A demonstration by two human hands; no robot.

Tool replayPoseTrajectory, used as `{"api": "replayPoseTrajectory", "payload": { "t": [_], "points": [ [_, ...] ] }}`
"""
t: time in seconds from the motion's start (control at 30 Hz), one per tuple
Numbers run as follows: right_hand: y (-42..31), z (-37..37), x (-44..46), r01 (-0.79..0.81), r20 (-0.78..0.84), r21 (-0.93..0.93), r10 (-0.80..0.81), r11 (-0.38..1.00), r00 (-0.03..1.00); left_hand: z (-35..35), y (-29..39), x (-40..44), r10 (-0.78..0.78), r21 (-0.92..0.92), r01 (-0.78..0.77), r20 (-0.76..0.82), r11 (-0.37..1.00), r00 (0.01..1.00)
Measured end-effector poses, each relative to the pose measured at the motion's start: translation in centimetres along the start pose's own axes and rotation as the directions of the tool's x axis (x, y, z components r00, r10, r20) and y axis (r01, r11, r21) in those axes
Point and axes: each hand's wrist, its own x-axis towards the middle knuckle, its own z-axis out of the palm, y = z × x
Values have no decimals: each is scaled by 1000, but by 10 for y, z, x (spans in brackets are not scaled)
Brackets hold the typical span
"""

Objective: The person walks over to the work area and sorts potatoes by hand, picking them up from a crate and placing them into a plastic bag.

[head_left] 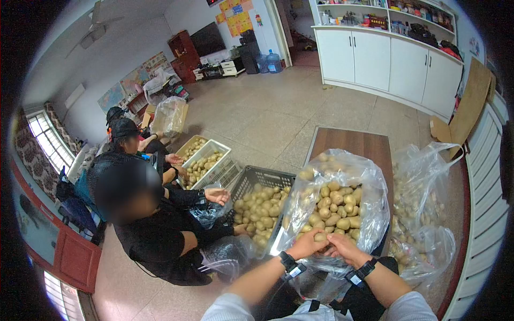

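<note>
Both my hands meet at the near edge of a clear plastic bag (373, 179) full of round brown-yellow produce (334, 202). My left hand (304, 245) is closed around one piece (320, 237) of it, thumb on top. Right beside it, my right hand (344, 248) has its fingers curled near the same piece; whether it grips anything is hidden. Each wrist wears a black strap with a small device. The bag stands open, in front of a dark brown wooden surface (350, 140).
Left of the bag, a grey crate (262, 176) holds more produce. A co-worker in black (160, 246) reaches to it. Beyond are a white crate (227, 160) and other people. Filled plastic bags (423, 214) lie on the right, near a white slatted panel (482, 214).
</note>
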Motion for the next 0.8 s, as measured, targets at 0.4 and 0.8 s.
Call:
{"api": "replayPoseTrajectory", "payload": {
  "t": [0.4,0.8],
  "points": [
    [-9,-24,-13,87,-150,-958,-740,272,655,-51,5,2,-278,-791,-3,-219,612,935],
    [15,-28,-9,-124,-45,-991,-769,-45,638,-99,-178,45,394,101,-391,-438,915,808]
  ]
}}
